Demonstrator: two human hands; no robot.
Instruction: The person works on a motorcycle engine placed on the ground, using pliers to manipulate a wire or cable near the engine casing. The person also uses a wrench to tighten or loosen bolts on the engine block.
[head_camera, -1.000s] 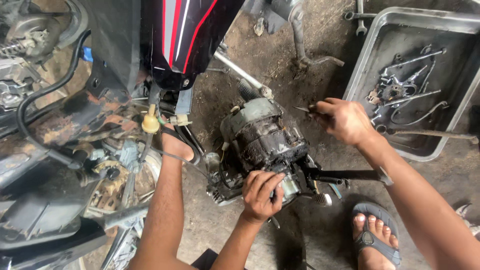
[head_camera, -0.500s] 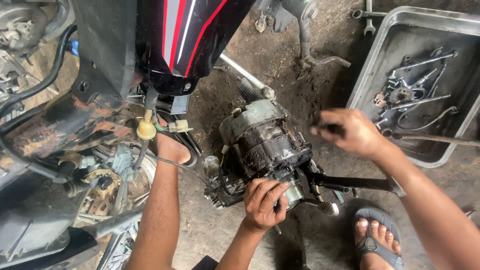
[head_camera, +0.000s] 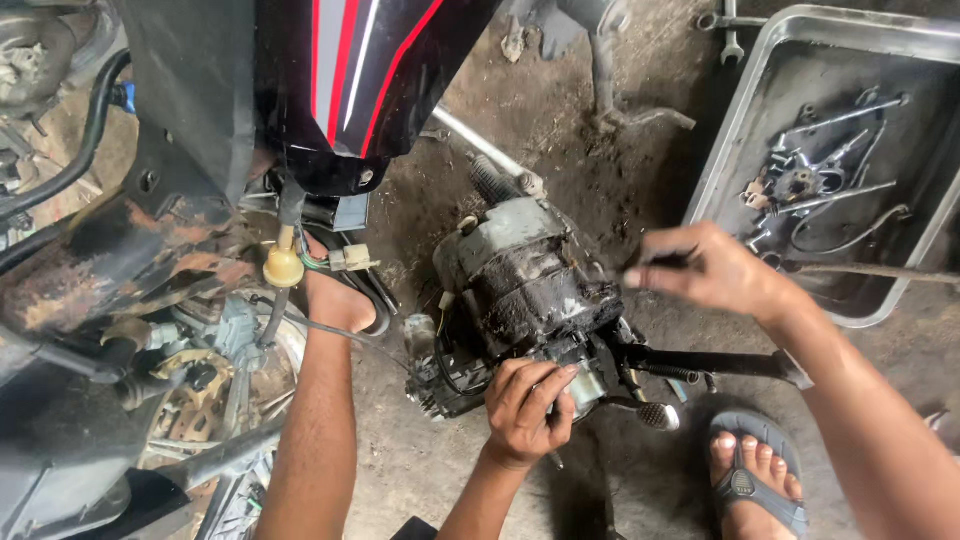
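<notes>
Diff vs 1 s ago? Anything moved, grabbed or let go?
The right hand, gripping a thin dark tool, slid slightly down the right side of the engine and is motion-blurred. Nothing was picked up or let go. Unchanged: another hand grips the engine's lower end, a third hand reaches under the bike, and the tray sits at right.
</notes>
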